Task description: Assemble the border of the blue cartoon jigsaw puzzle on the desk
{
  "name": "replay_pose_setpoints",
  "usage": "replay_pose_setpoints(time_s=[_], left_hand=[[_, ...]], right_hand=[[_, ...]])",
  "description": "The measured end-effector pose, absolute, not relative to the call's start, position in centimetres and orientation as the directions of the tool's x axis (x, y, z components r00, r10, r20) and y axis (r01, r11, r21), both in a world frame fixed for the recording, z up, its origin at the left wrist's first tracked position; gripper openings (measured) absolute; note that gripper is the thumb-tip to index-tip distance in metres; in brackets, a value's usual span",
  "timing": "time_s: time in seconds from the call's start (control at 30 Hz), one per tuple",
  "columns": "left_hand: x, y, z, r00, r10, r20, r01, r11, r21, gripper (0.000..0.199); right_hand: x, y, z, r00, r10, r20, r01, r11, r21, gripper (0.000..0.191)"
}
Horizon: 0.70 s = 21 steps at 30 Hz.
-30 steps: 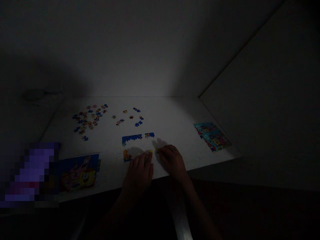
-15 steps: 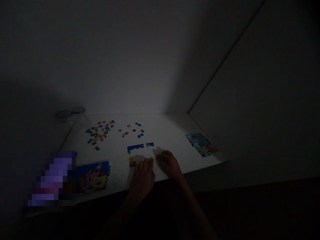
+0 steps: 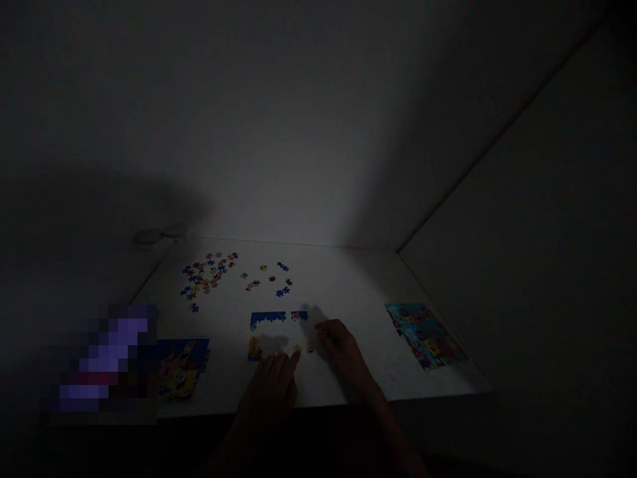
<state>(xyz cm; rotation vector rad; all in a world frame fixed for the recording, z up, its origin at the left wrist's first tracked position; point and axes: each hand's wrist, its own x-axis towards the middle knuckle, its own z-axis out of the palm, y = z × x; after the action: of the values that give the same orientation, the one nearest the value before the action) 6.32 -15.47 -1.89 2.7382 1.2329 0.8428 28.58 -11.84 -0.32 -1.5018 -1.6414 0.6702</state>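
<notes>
My left hand (image 3: 271, 380) rests palm down at the lower edge of a partly joined jigsaw puzzle, fingers stretched out. Its index fingertip is beside a small yellow puzzle piece (image 3: 297, 348). To the right, my right hand (image 3: 343, 348) has thumb and fingers pinched together over the table; whatever may be between them is too dark to make out. A blue top strip (image 3: 269, 317) and a short blue section (image 3: 299, 315) lie beyond the hands. An orange-brown corner section (image 3: 255, 348) lies left of the left hand's fingers. Another small piece (image 3: 310, 347) sits between the hands.
Loose puzzle pieces (image 3: 206, 273) are scattered at the back left, with several more pieces (image 3: 281, 291) near the middle. A cartoon picture sheet (image 3: 182, 368) lies front left, beside a blurred-out purple area. A colourful puzzle picture (image 3: 425, 335) lies on the right of the white table (image 3: 348, 279).
The camera view has shifted, so the table sits lower in it. My left hand has drawn back from the yellow piece. My right hand is a little farther from the lower puzzle edge.
</notes>
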Motion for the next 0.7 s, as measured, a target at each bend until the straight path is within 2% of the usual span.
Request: replay_pose_setpoints(time_s=[0.17, 0.27, 0.37, 0.53, 0.7], left_hand=[[6.3, -15.5, -1.6, 0.523, 0.691, 0.499, 0.714, -0.675, 0.187, 0.039], [6.3, -15.6, -1.4, 0.523, 0.685, 0.508, 0.719, -0.674, 0.169, 0.039], [6.4, -15.8, -1.2, 0.504, 0.687, 0.524, 0.743, -0.654, 0.142, 0.035], [6.7, -16.1, -1.1, 0.468, 0.691, 0.551, 0.776, -0.619, 0.117, 0.028], [6.5, -15.9, -1.5, 0.439, 0.696, 0.568, 0.790, -0.600, 0.124, 0.026]], right_hand=[[28.7, -1.6, -0.2, -0.095, 0.967, 0.238, 0.681, 0.237, -0.692, 0.025], [27.9, 2.6, -1.0, -0.134, 0.955, 0.264, 0.684, 0.282, -0.673, 0.030], [27.6, 3.6, -1.8, -0.221, 0.931, 0.289, 0.688, 0.359, -0.630, 0.034], [27.7, 2.9, -2.2, -0.339, 0.899, 0.277, 0.797, 0.431, -0.423, 0.035], [27.5, 3.3, -2.3, -0.319, 0.901, 0.293, 0.811, 0.419, -0.407, 0.031]])
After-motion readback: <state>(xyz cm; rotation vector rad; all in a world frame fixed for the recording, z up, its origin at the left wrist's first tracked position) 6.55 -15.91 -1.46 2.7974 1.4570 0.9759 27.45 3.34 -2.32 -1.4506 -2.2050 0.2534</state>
